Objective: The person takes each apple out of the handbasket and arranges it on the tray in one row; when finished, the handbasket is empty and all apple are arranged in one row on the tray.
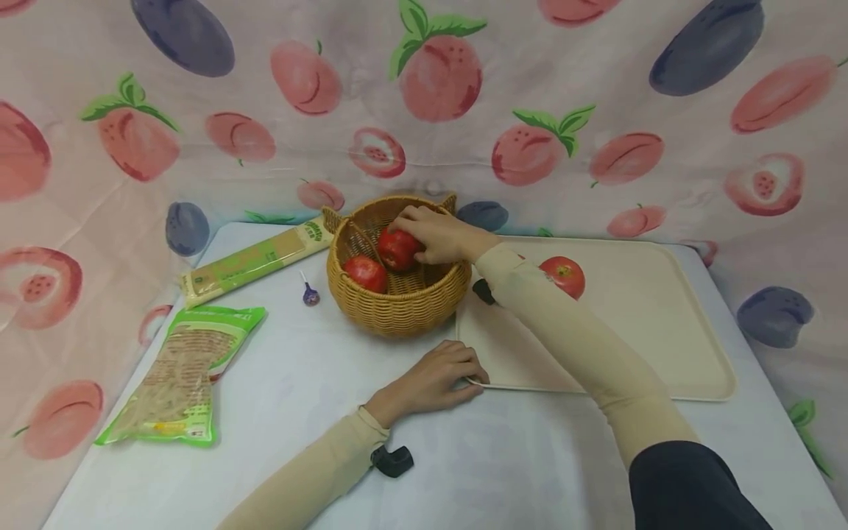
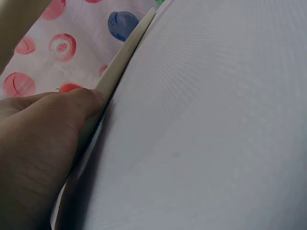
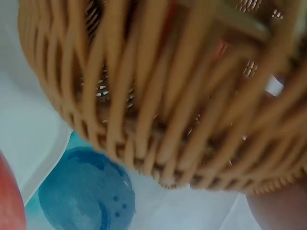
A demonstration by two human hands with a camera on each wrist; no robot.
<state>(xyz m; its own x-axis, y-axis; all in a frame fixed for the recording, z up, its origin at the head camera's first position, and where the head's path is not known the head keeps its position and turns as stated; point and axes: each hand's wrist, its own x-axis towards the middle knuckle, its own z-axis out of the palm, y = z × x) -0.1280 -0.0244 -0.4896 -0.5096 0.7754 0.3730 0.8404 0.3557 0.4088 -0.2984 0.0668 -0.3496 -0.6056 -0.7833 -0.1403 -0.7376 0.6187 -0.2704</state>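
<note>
A tan wicker basket (image 1: 397,313) with small ear-like handles stands near the back of the table. My right hand (image 1: 440,234) reaches over its rim and grips a red apple (image 1: 397,252) inside. Another red apple (image 1: 366,274) lies in the basket's left part, beyond a divider. My left hand (image 1: 430,379) holds the near left corner of a cream tray (image 1: 649,324), its thumb on the rim in the left wrist view. On the tray a red apple (image 1: 566,276) is partly hidden by my right sleeve. Basket weave (image 3: 158,96) fills most of the right wrist view.
Left of the basket lie a long green-and-yellow packet (image 1: 255,263), a wrapped lollipop (image 1: 310,296) and a green-edged bag (image 1: 188,375) of brownish food. A fruit-print cloth (image 1: 371,88) hangs behind the white-covered table (image 1: 517,464).
</note>
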